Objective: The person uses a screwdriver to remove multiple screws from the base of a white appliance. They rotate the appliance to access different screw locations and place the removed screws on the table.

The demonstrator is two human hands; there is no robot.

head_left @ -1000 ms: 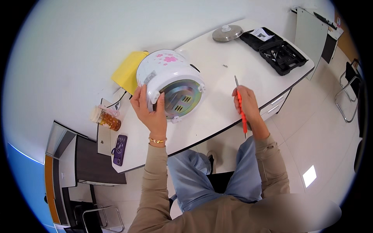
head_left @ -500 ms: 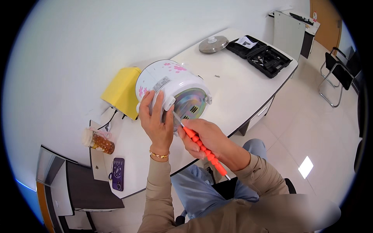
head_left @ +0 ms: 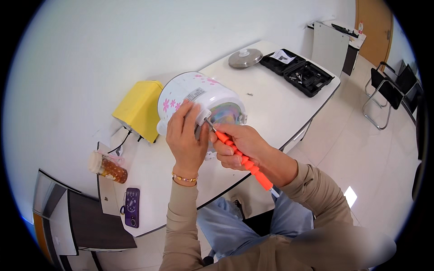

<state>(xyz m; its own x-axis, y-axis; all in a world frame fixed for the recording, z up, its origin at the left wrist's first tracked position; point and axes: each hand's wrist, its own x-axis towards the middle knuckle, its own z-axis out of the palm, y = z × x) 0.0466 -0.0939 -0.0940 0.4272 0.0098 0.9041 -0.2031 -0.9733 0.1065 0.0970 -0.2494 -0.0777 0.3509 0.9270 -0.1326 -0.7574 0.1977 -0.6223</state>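
Note:
A white rice cooker (head_left: 212, 92) with pink flowers lies on its side, its shiny round base turned toward me. My left hand (head_left: 187, 140) holds the cooker's side near the base rim, thumb and fingers around a small white foot (head_left: 203, 116). In my right hand (head_left: 244, 144) is an orange flexible-shaft screwdriver (head_left: 247, 163), its ribbed body slanting down to the right. The metal tip meets that foot; whether it sits in a screw cannot be seen. My fingers cover part of the base.
A yellow box-shaped device (head_left: 138, 110) with a black cable stands left of the cooker. Nearer are a drink bottle (head_left: 110, 167) and a purple phone (head_left: 132, 207). Farther back on the white table (head_left: 271, 108) lie a metal lid (head_left: 245, 58) and an opened black tool case (head_left: 307, 77).
The screwdriver tip has moved from beside the base plate up onto the foot. My right hand has shifted slightly, and the cooker's base is turned more away from view.

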